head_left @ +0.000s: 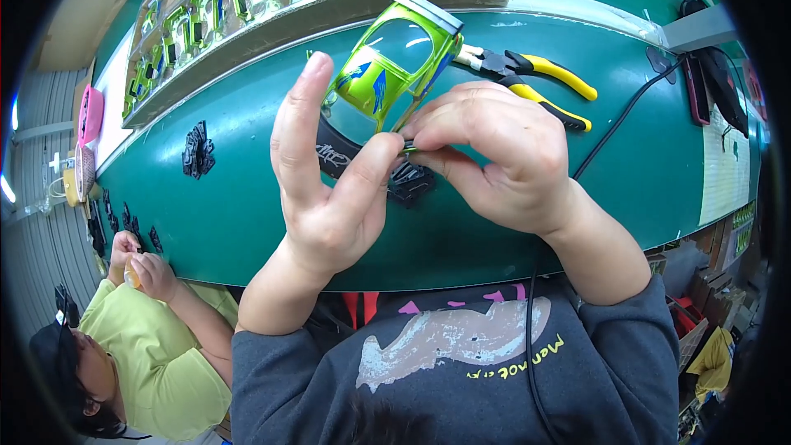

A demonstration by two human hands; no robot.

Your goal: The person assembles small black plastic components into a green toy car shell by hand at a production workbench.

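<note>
A glossy green toy car body with blue markings and a grey end strip stands tilted above the table, its lower end between my hands. My left hand holds that end with the thumb pressed at its edge, one finger stretched upward beside the shell. Fingertips of my right hand are pinched at the same end, close to the left thumb. What they grip is mostly hidden; a small dark piece shows there. Directly below lies a heap of small black plastic parts. Behind the shell is a dark curved band with pale lettering.
Pliers with yellow-and-black handles lie beyond my right hand. More black parts lie to the left. A carton of green shells stands at the back. A black cable crosses the right side. A co-worker sits at left.
</note>
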